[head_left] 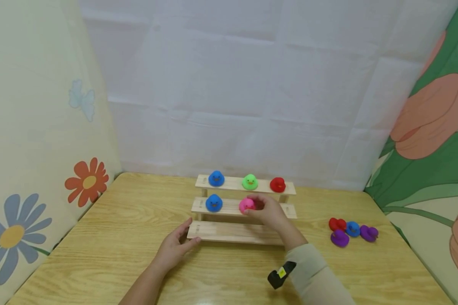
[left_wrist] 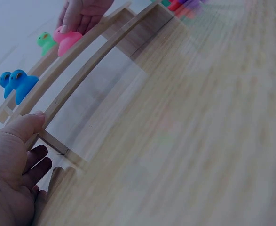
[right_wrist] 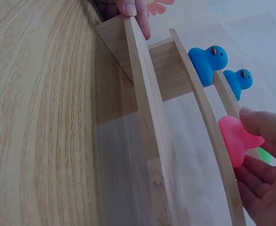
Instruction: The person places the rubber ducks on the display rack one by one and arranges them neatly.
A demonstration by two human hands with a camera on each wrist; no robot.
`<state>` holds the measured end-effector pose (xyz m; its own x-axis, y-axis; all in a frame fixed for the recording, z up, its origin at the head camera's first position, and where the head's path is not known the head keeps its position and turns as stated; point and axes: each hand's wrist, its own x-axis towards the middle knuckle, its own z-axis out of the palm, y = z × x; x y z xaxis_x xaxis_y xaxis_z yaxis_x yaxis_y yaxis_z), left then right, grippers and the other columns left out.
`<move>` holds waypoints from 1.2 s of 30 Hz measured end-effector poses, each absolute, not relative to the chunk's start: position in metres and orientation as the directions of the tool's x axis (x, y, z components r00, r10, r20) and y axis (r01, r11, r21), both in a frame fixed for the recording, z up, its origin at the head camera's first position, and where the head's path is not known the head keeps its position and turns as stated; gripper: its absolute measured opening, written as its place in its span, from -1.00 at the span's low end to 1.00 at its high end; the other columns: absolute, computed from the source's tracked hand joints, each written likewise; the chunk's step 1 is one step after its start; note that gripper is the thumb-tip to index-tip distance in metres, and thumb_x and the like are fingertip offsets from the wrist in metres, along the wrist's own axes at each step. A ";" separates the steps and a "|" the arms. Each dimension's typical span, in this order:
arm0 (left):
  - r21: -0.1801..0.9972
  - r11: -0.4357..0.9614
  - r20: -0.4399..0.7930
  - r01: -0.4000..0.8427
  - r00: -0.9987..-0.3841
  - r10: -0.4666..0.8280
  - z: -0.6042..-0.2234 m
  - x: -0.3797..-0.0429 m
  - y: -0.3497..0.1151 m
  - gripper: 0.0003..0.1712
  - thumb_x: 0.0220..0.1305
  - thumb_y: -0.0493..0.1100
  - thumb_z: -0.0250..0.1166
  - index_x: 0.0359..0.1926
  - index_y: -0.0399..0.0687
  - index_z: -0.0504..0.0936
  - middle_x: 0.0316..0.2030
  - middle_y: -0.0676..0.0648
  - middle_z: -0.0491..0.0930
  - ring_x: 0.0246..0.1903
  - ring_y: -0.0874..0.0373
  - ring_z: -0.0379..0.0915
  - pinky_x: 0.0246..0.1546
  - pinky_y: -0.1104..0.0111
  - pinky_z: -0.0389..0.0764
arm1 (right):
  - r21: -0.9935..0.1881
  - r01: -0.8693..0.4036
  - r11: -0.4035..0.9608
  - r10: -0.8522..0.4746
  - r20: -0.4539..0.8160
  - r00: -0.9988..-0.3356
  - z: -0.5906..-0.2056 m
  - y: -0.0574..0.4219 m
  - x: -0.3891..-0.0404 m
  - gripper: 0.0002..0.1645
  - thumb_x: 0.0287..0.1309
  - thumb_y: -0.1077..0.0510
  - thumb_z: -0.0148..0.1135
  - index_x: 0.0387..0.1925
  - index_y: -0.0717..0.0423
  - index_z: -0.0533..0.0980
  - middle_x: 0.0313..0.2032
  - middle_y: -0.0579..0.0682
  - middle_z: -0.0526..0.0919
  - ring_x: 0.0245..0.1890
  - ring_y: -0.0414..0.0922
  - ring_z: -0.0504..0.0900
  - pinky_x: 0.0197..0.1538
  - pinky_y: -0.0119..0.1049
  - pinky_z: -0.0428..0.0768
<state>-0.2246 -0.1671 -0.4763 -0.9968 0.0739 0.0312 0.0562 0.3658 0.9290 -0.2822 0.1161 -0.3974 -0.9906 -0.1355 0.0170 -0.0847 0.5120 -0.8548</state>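
Note:
A three-tier wooden rack stands on the table. My left hand holds the left end of its lowest shelf, the thumb at the front edge and fingers round the end. On the middle shelf, my right hand pinches a pink rubber duck between thumb and fingers; its base meets the shelf in the right wrist view. Left of it sits a blue duck. The top shelf bears another blue duck, a green duck and a red duck.
Right of the rack, a loose group on the table includes a red duck, a blue duck and two purple ducks, one in front and one at the right. A white cloth hangs behind.

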 end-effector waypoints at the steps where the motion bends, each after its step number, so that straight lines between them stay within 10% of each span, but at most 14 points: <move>1: 0.929 0.366 0.030 0.055 -0.997 0.073 -0.476 -0.224 -0.167 -0.12 0.26 -0.10 0.35 0.45 -0.32 0.14 0.31 -0.37 0.38 0.38 -0.26 0.21 0.44 -0.06 0.13 | -0.855 -0.083 0.512 -0.135 0.016 -0.991 -0.397 0.116 -0.282 -0.44 0.07 0.11 0.46 0.14 -0.01 0.55 -0.03 0.00 0.65 -0.02 -0.09 0.57 0.13 -0.14 0.58; 36: 0.930 0.362 0.033 0.057 -0.997 0.071 -0.478 -0.226 -0.167 -0.13 0.26 -0.08 0.36 0.46 -0.29 0.16 0.28 -0.35 0.43 0.38 -0.25 0.21 0.44 -0.08 0.13 | -0.888 -0.124 0.443 -0.097 0.090 -0.991 -0.407 0.149 -0.269 -0.39 0.09 0.12 0.45 0.19 0.10 0.51 0.19 0.17 0.59 0.20 0.10 0.57 0.28 -0.03 0.51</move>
